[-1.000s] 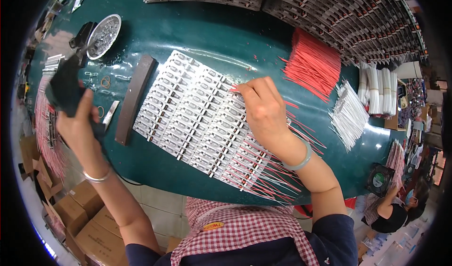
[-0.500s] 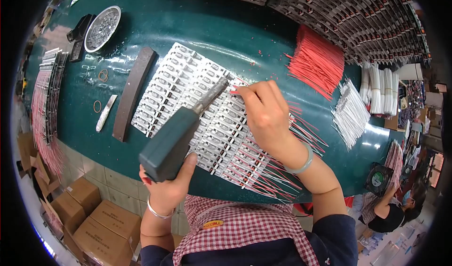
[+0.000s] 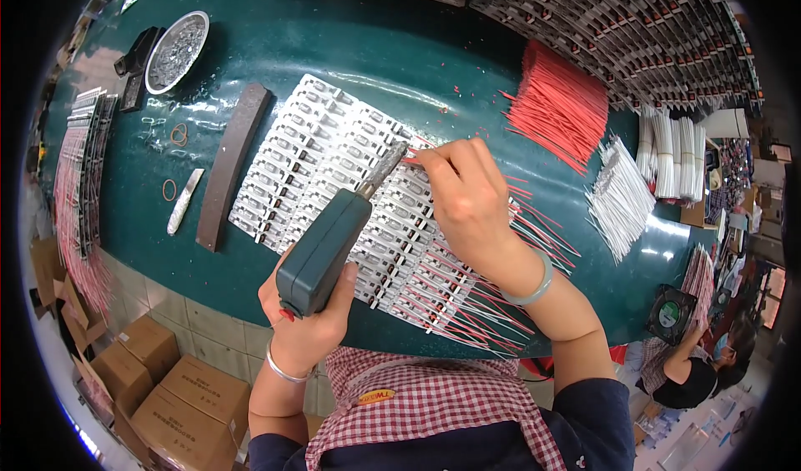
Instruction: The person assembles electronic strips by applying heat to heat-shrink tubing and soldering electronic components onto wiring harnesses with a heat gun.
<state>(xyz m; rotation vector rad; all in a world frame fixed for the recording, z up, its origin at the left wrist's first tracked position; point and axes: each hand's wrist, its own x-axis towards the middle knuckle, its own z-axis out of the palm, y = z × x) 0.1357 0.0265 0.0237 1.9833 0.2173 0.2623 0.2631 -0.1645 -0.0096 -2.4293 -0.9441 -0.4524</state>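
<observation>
My left hand (image 3: pixel 310 325) is wrapped round the dark green body of a soldering gun (image 3: pixel 324 252). Its metal tip reaches up to the far right edge of a panel of white and silver parts (image 3: pixel 321 146) lying on the green table. Beside that tip, my right hand (image 3: pixel 463 196) pinches a red wire (image 3: pixel 415 156) by its end, fingers closed. Red and white wires (image 3: pixel 467 312) stick out from the panel's right side and pass beneath my right forearm. Exactly where tip and wire meet is too small to make out.
Past my right hand lie a red wire bundle (image 3: pixel 561 104) and a white wire pile (image 3: pixel 620 200). A dark bar (image 3: pixel 234 166), a white-wrapped stick (image 3: pixel 184 202) and a metal bowl of small parts (image 3: pixel 177 52) are leftward. Stacked panels (image 3: pixel 617 29) line the back. Another person (image 3: pixel 688 367) sits far right.
My left hand has moved the soldering gun up and to the right, bringing its tip to the wire. My right hand has shifted only slightly.
</observation>
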